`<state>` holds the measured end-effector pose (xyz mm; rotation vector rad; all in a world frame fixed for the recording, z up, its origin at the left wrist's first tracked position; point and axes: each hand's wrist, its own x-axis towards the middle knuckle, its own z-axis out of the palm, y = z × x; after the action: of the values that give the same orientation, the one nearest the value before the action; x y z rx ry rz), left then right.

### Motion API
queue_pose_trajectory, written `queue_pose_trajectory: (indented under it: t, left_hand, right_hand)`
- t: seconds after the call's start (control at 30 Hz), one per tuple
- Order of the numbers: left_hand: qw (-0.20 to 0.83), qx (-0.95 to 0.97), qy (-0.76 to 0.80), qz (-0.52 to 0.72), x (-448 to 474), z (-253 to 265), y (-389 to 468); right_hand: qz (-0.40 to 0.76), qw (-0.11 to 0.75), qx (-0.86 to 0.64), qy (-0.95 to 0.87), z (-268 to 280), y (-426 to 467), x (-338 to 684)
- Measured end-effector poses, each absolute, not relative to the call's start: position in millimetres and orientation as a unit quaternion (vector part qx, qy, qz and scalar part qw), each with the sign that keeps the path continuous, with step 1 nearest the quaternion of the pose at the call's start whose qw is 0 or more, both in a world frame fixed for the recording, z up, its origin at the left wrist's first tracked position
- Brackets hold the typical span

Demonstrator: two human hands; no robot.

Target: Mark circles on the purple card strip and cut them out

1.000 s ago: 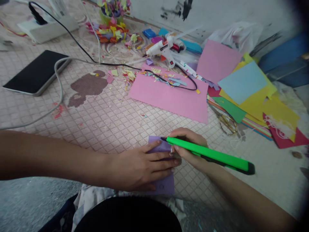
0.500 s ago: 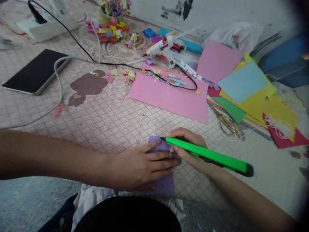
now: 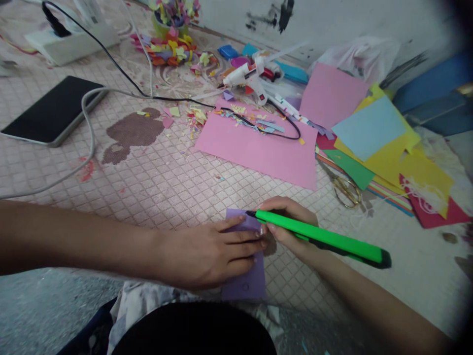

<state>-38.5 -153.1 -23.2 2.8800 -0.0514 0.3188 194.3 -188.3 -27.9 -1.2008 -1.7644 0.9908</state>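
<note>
Left hand [image 3: 210, 254] shifted, flat on paper [image 3: 253, 281]; right hand [image 3: 297, 245] grips cutter [image 3: 321, 236], apparently near edge [image 3: 236, 211].

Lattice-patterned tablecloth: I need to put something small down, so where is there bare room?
Largely bare: the tablecloth between the left forearm, brown stain and pink sheet, bar tiny scraps; also between the scissors and right forearm. Crowded: along the wall, with glue gun, paper flowers and coloured paper, and where the left hand and green utility knife overlap the purple paper.
</note>
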Motion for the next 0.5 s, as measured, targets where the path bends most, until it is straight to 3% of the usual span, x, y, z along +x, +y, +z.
queue_pose_trajectory:
  t: [0.5]
  left_hand:
    - [0.076, 0.993, -0.03, 0.088, -39.0, -23.8, -153.9]
  right_hand:
    - [0.361, 0.374, -0.474, -0.711, -33.9, -187.9, 193.7]
